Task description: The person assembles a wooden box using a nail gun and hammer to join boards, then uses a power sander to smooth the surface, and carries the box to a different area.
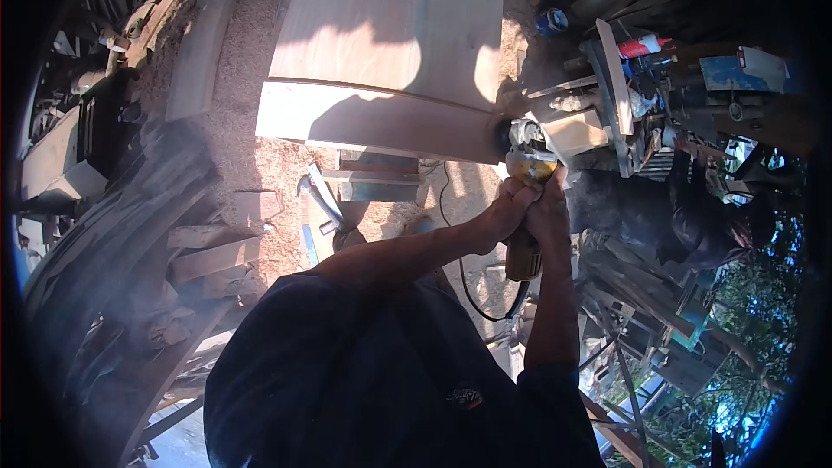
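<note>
Black cord (468,286) loops before person; could snag, drag tool aside. Left hand (513,201) and right hand (549,210) wrapped closed round yellow angle grinder (523,258), at right end of wooden panel (364,61). Disc (503,132) dark, blurred; contact hard to tell. Loosened grip or tilt might gouge edge, cause kickback.

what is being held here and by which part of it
A yellow angle grinder: the left hand and right hand grip the middle of its body, behind the metal head.
</note>
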The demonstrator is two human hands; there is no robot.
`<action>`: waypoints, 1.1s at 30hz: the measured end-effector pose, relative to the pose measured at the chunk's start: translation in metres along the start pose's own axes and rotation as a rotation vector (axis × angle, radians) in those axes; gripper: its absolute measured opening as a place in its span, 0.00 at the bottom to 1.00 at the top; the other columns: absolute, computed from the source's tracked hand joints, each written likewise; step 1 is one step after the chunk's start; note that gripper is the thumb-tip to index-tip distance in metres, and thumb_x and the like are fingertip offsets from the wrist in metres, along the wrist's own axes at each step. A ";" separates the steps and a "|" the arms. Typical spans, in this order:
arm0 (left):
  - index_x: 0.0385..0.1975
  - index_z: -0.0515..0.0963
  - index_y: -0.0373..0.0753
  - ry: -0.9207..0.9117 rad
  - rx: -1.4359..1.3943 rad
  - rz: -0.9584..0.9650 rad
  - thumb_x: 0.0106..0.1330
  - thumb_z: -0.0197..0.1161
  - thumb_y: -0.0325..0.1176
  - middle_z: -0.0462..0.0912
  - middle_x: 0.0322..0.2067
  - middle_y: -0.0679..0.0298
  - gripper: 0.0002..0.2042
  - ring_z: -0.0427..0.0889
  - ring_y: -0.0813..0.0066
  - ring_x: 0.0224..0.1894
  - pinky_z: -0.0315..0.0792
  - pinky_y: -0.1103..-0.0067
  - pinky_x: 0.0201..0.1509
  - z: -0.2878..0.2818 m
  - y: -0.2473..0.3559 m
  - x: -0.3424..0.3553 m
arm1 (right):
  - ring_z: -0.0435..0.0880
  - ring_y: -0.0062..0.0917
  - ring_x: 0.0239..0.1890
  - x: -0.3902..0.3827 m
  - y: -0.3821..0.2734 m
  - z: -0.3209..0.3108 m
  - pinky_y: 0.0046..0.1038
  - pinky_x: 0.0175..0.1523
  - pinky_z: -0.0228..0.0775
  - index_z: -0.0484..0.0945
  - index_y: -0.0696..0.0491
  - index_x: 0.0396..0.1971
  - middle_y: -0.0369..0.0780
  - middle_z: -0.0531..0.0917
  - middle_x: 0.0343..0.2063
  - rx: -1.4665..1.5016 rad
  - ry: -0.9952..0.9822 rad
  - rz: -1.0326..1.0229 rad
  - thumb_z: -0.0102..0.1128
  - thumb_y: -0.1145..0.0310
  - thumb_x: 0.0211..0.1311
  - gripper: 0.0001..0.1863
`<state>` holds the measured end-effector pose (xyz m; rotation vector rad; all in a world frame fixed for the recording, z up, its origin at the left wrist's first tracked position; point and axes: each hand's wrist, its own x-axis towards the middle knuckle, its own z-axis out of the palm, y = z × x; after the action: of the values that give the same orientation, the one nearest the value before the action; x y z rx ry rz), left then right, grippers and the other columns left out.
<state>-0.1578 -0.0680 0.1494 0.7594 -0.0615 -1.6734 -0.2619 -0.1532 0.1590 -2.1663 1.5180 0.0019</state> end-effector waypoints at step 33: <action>0.64 0.62 0.38 0.214 -0.279 0.279 0.72 0.47 0.57 0.72 0.58 0.55 0.31 0.72 0.62 0.61 0.71 0.61 0.60 -0.149 0.066 -0.098 | 0.80 0.59 0.47 -0.006 -0.236 0.091 0.52 0.52 0.72 0.54 0.58 0.62 0.61 0.81 0.40 -0.159 -0.302 -0.444 0.68 0.55 0.52 0.44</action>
<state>-0.0201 0.0557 0.1048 0.6790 0.2037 -1.2958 -0.0312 -0.0508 0.1721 -2.4524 0.8791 0.2955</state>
